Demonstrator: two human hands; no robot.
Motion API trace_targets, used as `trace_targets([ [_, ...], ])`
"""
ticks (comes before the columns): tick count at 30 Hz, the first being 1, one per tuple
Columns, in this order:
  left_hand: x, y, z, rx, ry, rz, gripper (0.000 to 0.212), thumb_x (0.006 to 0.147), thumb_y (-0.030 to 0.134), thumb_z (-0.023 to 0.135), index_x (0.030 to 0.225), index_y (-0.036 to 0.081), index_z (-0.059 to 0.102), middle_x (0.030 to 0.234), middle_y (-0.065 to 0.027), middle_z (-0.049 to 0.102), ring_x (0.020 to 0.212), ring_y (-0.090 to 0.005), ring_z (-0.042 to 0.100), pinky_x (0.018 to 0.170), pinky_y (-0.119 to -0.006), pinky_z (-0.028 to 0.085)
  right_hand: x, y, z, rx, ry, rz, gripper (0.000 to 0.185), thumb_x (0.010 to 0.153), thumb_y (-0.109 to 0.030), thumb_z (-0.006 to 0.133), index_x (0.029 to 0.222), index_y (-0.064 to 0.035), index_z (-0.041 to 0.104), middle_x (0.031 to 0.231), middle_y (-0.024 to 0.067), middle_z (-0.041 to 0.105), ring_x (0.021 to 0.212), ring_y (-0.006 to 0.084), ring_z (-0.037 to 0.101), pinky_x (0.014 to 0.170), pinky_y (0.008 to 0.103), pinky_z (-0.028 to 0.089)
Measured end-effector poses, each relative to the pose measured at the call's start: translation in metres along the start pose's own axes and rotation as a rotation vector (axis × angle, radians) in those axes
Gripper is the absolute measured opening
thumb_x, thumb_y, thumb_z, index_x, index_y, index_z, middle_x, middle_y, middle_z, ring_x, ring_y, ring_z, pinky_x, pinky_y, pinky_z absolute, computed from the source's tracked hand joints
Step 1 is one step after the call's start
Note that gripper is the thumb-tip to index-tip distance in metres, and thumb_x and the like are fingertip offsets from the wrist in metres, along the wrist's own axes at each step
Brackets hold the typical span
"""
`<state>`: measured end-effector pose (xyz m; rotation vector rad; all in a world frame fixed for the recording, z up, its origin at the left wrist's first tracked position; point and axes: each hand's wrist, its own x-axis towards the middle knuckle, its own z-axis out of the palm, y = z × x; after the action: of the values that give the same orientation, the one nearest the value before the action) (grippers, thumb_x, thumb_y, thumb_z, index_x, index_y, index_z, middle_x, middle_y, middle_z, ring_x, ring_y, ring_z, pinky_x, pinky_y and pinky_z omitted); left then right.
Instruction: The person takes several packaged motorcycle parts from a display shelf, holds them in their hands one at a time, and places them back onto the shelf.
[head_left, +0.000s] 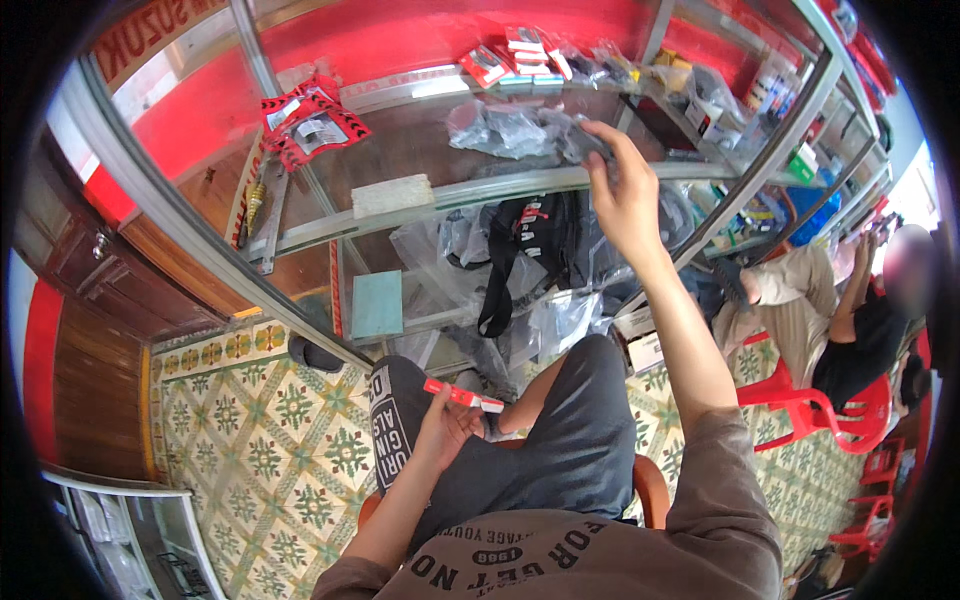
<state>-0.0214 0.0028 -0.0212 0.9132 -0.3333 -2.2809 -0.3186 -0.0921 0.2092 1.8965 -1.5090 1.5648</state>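
Note:
My left hand (444, 431) is closed around a small, slim red-and-white box (463, 396) and holds it over my lap. My right hand (626, 199) reaches up to the glass shelf of a display case. Its thumb and fingertips are at the right end of a crumpled clear plastic bag (506, 131) on that shelf. Whether the fingers grip the plastic is unclear. Stacked red-and-white boxes (525, 56) lie behind the bag. To the left are red packets (311, 124) with black marks.
The case's metal frame (712, 217) slants close beside my right forearm. A black bag (536, 240) and loose plastic fill the lower shelf. A white block (392, 196) rests at the shelf's front edge. At right, a person (855, 345) sits on a red plastic chair (806, 409).

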Motion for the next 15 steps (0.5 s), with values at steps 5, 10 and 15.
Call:
trace_targets([
  [5,-0.002,-0.002,0.003,-0.040,-0.047,-0.012,0.042,0.088,0.046,0.054,0.113,0.012,0.051,0.100,-0.0083,0.061,0.087,-0.0193,0.059,0.079,-0.033,0.047,0.051,0.020,0.035,-0.163,-0.228,-0.166,0.034,0.086,-0.007,0.051,0.119,-0.0030,0.049,0.110,0.0194,0.057,0.099,0.0386,0.055,0.086,0.0420,0.043],
  [10,-0.016,0.021,0.003,-0.272,-0.107,0.066,0.048,0.090,0.051,0.048,0.121,0.015,0.044,0.096,-0.0052,0.061,0.092,-0.0227,0.062,0.076,-0.035,0.050,0.034,-0.053,0.067,-0.316,-0.235,-0.364,0.040,0.086,-0.025,0.056,0.120,-0.0048,0.049,0.114,0.0179,0.055,0.115,0.0351,0.047,0.097,0.0478,0.034],
  [15,-0.019,0.025,0.016,-0.224,-0.258,0.177,0.059,0.090,0.059,0.037,0.130,0.016,0.040,0.127,-0.0070,0.049,0.117,-0.0216,0.050,0.091,-0.037,0.044,-0.084,-0.147,0.074,0.206,-1.161,-0.541,0.062,0.070,-0.040,0.070,0.118,-0.0070,0.050,0.121,0.0158,0.052,0.103,0.0314,0.058,0.082,0.0422,0.049],
])
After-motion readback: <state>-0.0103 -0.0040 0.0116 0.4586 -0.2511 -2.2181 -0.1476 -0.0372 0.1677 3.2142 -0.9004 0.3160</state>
